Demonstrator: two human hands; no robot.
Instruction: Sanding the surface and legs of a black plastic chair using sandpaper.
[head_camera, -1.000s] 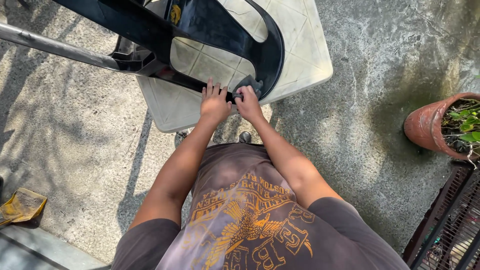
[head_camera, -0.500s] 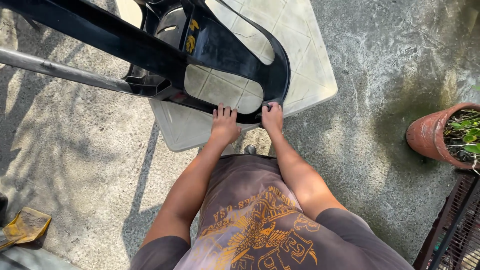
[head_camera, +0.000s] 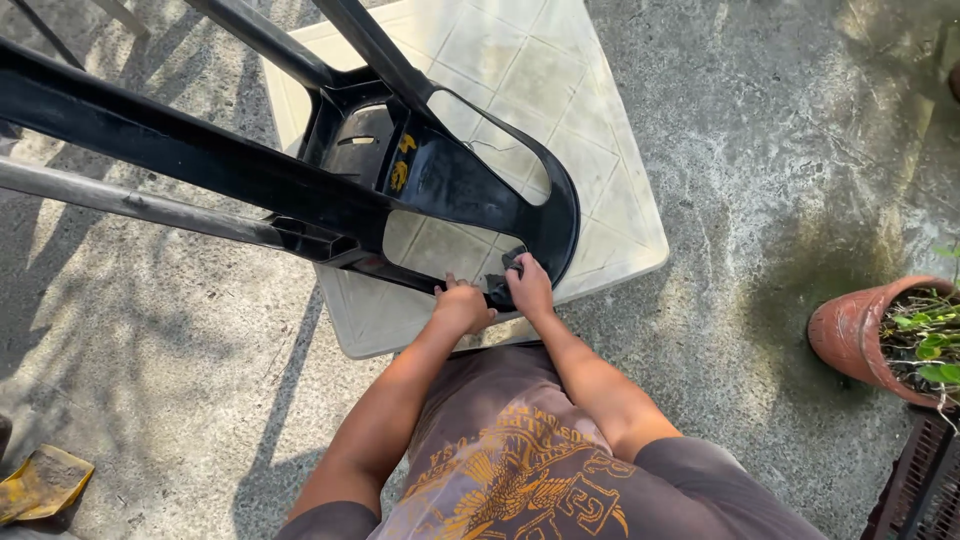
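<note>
A black plastic chair lies upturned on a pale square plastic table, its legs reaching off to the upper left. My left hand grips the near rim of the chair's curved frame. Beside it, my right hand presses a small dark pad or cloth against the same rim. Both hands sit close together at the table's near edge. Yellow marks show on the chair's inner surface.
A terracotta pot with green plants stands at the right on the concrete ground. A dark crate sits at the lower right corner. A yellow rag lies at the lower left. A grey metal pole runs beneath the chair.
The view has shifted, so the chair and table sit lower and more to the right. Both hands have stayed on the chair's near rim; the right hand has slid slightly along it.
</note>
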